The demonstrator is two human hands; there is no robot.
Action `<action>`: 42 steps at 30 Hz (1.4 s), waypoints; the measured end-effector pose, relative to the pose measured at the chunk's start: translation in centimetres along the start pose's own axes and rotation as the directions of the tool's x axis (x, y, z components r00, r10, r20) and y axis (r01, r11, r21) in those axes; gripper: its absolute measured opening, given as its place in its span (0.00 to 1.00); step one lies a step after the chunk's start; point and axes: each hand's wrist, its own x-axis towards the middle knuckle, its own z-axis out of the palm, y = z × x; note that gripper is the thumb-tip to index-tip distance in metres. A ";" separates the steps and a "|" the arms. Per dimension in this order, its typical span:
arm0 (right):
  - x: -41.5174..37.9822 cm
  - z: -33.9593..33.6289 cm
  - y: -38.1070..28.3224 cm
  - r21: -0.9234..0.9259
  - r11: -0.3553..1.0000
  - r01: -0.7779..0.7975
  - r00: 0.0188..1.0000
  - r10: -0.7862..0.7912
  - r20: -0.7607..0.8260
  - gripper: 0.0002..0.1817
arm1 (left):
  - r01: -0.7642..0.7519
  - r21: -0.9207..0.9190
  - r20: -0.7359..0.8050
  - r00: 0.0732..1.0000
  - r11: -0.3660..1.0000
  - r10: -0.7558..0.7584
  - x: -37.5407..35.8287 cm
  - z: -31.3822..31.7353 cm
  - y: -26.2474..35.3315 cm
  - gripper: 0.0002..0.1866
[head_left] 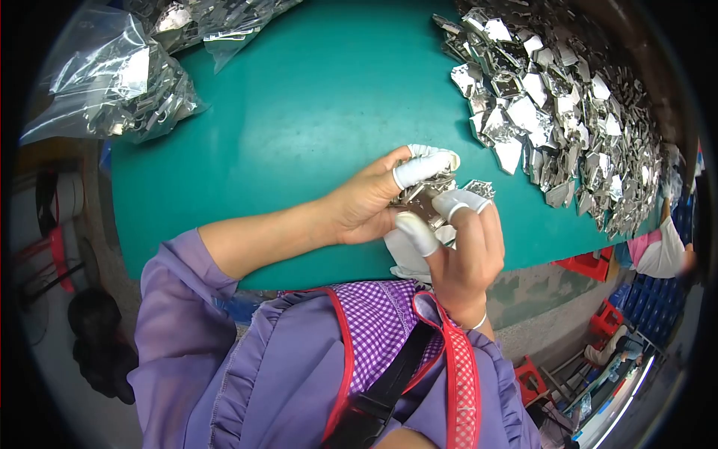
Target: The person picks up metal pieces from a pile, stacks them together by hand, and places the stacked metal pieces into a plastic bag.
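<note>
Near the front edge of the green table, my left hand [378, 191] is closed round several small silver metal pieces [420, 203], with white covers on its fingers. My right hand [467, 243], also with white finger covers, pinches at the same pieces from the right side. Its fingertips partly hide them. More metal pieces [479, 188] show just behind the right fingers. A white cloth or paper [406, 256] lies under the hands at the table edge.
A large heap of silver metal pieces [553, 112] covers the right of the green table [299, 97]. Clear plastic bags [138, 82] of similar pieces sit at the back left. Red stools [591, 263] stand beyond the right edge. A person's head [93, 314] shows at left.
</note>
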 end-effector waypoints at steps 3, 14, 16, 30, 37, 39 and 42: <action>0.4 0.5 -0.2 0.019 0.999 -0.051 0.996 0.052 -0.070 0.28 | 0.084 -0.051 0.043 0.996 0.995 -0.082 -0.3 -0.2 0.7 0.21; -0.1 -0.9 1.3 0.098 0.972 -0.215 0.976 0.209 0.068 0.31 | 0.077 -0.009 -0.060 0.995 0.997 -0.077 -0.3 0.6 -0.1 0.21; 0.0 -1.0 1.8 0.141 0.979 -0.150 0.988 0.145 0.044 0.33 | 0.092 0.021 -0.049 0.995 0.996 -0.091 -0.4 0.8 0.1 0.21; -1.6 0.7 1.6 0.415 0.785 -0.460 0.886 0.376 0.271 0.38 | -0.130 0.395 0.100 0.990 0.909 0.097 -0.4 0.7 -0.6 0.31; -2.0 1.1 2.3 0.451 0.796 -0.404 0.913 0.315 0.260 0.31 | -0.074 0.387 0.051 0.997 0.919 0.060 -0.3 0.9 -0.6 0.31; -1.7 1.5 1.6 0.616 0.683 -0.392 0.917 0.340 0.207 0.32 | -0.210 0.621 0.119 0.977 0.755 0.174 -0.2 0.9 -0.7 0.30; -1.4 1.7 1.8 0.497 0.805 -0.322 0.946 0.254 0.202 0.35 | -0.171 0.803 0.054 0.975 0.571 0.216 -0.8 1.2 -0.6 0.32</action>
